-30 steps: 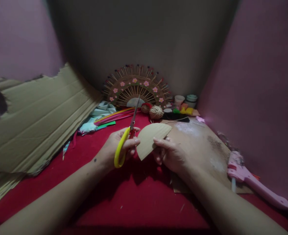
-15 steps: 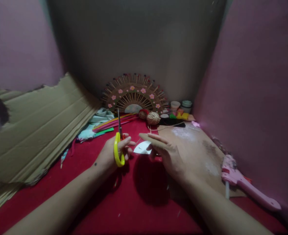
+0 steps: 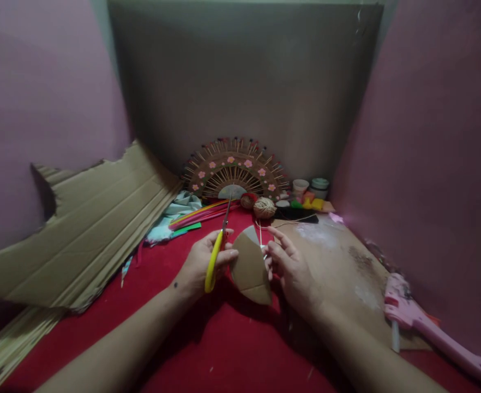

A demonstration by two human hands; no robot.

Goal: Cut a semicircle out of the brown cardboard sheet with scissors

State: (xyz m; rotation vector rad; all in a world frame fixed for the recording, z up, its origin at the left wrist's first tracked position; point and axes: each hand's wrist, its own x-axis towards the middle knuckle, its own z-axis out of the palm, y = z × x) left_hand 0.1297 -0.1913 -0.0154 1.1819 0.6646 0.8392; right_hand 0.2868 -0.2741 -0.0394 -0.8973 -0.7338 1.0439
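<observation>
My left hand carries a pair of scissors with yellow handles, blades pointing up and away. Its thumb also rests on the left edge of a rounded brown cardboard piece, which is tilted up between my hands. My right hand is at the upper right edge of this piece, index finger stretched out and the other fingers curled. A thin string runs from the beige ball of yarn down to these fingers, where a small white bit shows. The exact grip there is partly hidden.
A decorated stick fan leans against the back wall. Cardboard sheets are stacked at the left. At the right lie a brown board and a pink glue gun. Small tubs and coloured strips sit at the back.
The piece in my hands has turned from showing a white face to showing its brown cardboard face. My left thumb has come onto its edge, and my right hand has shifted to its right side.
</observation>
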